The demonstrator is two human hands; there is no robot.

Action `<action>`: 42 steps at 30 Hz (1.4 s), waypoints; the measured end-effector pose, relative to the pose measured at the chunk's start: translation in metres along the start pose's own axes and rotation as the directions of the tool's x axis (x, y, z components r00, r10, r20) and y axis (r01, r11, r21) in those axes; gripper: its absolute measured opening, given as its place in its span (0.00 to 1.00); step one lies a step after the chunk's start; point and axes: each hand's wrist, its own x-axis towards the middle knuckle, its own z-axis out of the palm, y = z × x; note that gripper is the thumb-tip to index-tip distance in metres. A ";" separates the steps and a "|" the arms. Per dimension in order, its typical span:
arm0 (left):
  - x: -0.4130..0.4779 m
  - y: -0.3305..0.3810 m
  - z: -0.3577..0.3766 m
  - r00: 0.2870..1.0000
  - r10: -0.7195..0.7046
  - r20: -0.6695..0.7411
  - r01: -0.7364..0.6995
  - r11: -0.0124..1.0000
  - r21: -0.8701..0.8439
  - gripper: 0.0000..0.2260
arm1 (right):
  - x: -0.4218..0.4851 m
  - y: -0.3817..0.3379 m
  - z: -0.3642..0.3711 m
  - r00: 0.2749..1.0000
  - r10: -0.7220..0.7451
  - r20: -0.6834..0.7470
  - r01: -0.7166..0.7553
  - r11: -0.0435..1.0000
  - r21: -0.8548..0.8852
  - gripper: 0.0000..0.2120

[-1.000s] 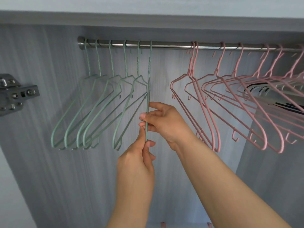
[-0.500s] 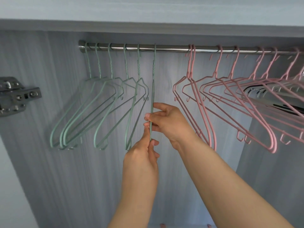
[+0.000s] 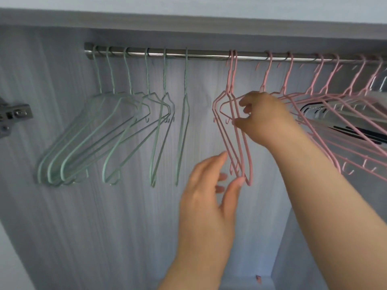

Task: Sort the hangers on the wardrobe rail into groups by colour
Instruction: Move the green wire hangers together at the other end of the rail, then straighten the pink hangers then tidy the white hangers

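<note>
Hanging from the rail: green hangers at its left end, pink hangers rightward. Right hand grips the nearest pink pair; left hand, loose-fingered, touches their lower tips. Risk: snagged hooks jumping the rail.

Six green hangers hang in the upper left of the frame on one metal rail. To the right at least eight pink hangers can be counted, the first two close together, though the frame's right edge hides any more. There are two hands, a left hand and a right hand, and one hinge at the left edge.
</note>
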 end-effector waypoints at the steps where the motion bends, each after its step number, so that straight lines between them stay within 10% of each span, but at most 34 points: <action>1: 0.001 0.000 0.008 0.994 -0.055 0.094 0.056 0.998 -0.006 0.17 | 0.002 0.000 0.005 0.999 0.026 0.036 -0.024 0.999 -0.036 0.17; 5: 0.008 -0.010 0.028 0.906 -0.273 0.325 0.264 0.962 0.072 0.16 | 0.007 0.001 0.028 0.999 0.022 0.044 -0.016 0.991 -0.133 0.14; 22: 0.019 -0.026 0.023 0.934 -0.300 0.194 0.287 0.954 0.092 0.03 | 0.029 -0.011 0.046 0.991 0.029 0.129 -0.007 0.986 -0.167 0.04; 26: 0.020 -0.027 0.018 0.941 -0.301 0.156 0.293 0.953 0.074 0.03 | 0.034 -0.023 0.055 0.990 -0.052 0.129 0.065 0.993 -0.096 0.17; 37: 0.018 -0.032 0.007 0.945 -0.300 0.131 0.279 0.947 0.157 0.03 | 0.033 -0.034 0.065 0.982 -0.121 0.142 0.128 0.991 -0.041 0.15; 42: 0.009 -0.028 0.006 0.965 -0.246 0.088 0.227 0.957 0.181 0.09 | 0.023 -0.013 0.042 0.984 -0.109 -0.141 0.115 0.993 0.035 0.22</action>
